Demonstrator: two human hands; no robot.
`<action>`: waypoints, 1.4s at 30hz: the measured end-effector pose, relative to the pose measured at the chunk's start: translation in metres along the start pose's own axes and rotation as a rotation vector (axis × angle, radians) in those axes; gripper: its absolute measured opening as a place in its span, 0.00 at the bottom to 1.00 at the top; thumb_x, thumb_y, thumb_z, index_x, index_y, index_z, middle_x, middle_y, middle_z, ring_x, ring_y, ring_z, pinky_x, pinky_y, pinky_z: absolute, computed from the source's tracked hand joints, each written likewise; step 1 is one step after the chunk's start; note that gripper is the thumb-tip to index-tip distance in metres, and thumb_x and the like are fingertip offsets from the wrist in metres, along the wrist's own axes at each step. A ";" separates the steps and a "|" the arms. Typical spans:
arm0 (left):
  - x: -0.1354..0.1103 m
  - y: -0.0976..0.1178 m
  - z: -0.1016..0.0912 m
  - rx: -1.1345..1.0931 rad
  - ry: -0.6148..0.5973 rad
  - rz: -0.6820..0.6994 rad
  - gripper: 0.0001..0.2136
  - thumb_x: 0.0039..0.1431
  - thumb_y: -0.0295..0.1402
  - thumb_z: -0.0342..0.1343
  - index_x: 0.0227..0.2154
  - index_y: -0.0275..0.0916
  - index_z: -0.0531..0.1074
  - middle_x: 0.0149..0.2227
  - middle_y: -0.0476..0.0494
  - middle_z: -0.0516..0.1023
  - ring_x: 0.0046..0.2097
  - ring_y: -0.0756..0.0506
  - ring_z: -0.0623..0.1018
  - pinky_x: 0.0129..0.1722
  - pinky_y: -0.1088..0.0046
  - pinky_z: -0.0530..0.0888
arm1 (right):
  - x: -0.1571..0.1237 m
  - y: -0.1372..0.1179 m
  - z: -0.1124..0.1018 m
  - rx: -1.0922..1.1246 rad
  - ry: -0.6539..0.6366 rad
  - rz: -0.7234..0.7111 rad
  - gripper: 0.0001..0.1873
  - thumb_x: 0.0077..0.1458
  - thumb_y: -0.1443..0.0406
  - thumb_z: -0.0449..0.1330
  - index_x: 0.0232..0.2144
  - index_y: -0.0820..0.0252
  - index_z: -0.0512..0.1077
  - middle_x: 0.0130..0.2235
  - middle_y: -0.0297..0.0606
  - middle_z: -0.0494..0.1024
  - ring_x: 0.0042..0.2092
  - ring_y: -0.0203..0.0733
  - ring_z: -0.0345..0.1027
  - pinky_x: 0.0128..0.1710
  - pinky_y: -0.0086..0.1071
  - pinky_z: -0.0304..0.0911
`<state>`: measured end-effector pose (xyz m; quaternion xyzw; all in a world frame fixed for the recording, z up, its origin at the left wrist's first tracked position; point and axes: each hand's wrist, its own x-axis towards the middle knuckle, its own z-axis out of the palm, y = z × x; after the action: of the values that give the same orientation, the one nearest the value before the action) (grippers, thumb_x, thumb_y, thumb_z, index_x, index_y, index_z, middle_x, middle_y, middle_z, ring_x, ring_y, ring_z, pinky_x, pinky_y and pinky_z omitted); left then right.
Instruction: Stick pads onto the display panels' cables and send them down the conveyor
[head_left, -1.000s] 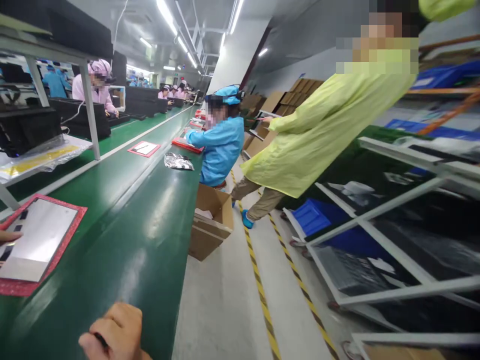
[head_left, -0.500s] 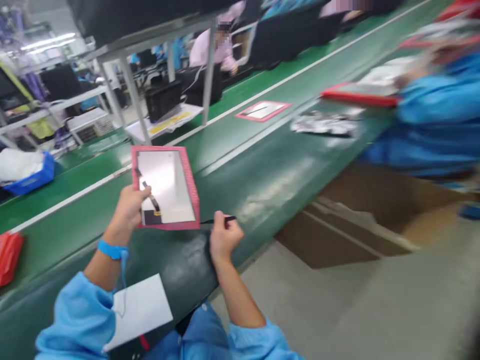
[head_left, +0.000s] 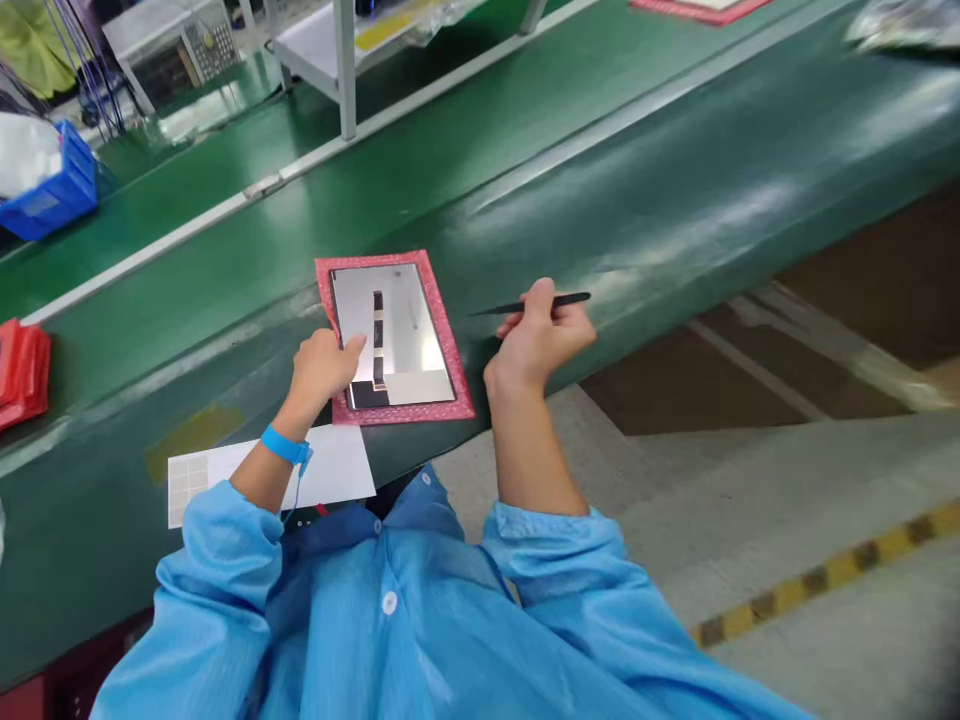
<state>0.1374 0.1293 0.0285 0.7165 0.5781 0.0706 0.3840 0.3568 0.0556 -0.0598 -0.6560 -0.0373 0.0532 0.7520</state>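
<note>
My left hand (head_left: 324,368) grips the left edge of a flat display panel (head_left: 401,325) together with the pink bubble-wrap sheet (head_left: 450,365) under it, thumb on top. The panel has a shiny, mirror-like back, and a dark flex cable (head_left: 378,335) runs along its left part down to a black patch at the near edge. To the right, my right hand (head_left: 541,335) is closed around black tweezers (head_left: 571,299), whose thin tips point left toward the panel without touching it. A blue wrist strap (head_left: 283,445) circles my left wrist.
A white sheet with a label grid (head_left: 189,485) lies on the green bench (head_left: 97,510) below my left forearm. Red bubble-wrap pouches (head_left: 22,375) are at the left. A blue bin (head_left: 56,195) stands beyond the rail. Another pink-wrapped piece (head_left: 705,8) lies at the top, right of centre.
The view has tilted down toward my body. The panel, tilted up toward me before, now appears flatter and lower over the bench. My right hand with the tweezers has moved slightly away from the panel.
</note>
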 end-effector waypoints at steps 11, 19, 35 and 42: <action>-0.147 -0.116 -0.035 0.551 0.147 0.326 0.18 0.72 0.37 0.62 0.60 0.37 0.76 0.66 0.31 0.78 0.68 0.30 0.76 0.67 0.47 0.73 | -0.026 0.007 -0.008 0.041 -0.196 -0.135 0.14 0.60 0.61 0.69 0.24 0.51 0.72 0.22 0.28 0.72 0.22 0.38 0.73 0.20 0.30 0.69; -0.186 -0.195 -0.010 0.658 0.484 0.319 0.18 0.77 0.36 0.54 0.60 0.28 0.75 0.62 0.23 0.80 0.64 0.27 0.79 0.62 0.43 0.77 | -0.174 -0.048 0.043 0.023 -0.769 -0.231 0.11 0.57 0.57 0.76 0.29 0.51 0.79 0.27 0.32 0.80 0.28 0.44 0.80 0.28 0.37 0.81; -0.113 -0.228 -0.061 0.391 0.452 0.272 0.17 0.76 0.31 0.56 0.62 0.34 0.77 0.66 0.32 0.79 0.69 0.31 0.74 0.63 0.50 0.72 | -0.262 0.010 0.099 -0.132 -1.215 0.109 0.23 0.53 0.45 0.78 0.33 0.53 0.76 0.29 0.31 0.83 0.31 0.41 0.83 0.25 0.29 0.78; -0.112 -0.225 -0.061 0.384 0.424 0.254 0.17 0.76 0.31 0.56 0.62 0.35 0.76 0.66 0.33 0.79 0.69 0.31 0.73 0.64 0.50 0.71 | -0.258 0.010 0.097 -0.216 -1.273 0.037 0.18 0.58 0.49 0.76 0.34 0.53 0.77 0.32 0.33 0.83 0.33 0.41 0.82 0.27 0.30 0.79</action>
<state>-0.1064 0.0667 -0.0331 0.8116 0.5541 0.1553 0.1005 0.0885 0.1192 -0.0531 -0.5687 -0.4698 0.4409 0.5113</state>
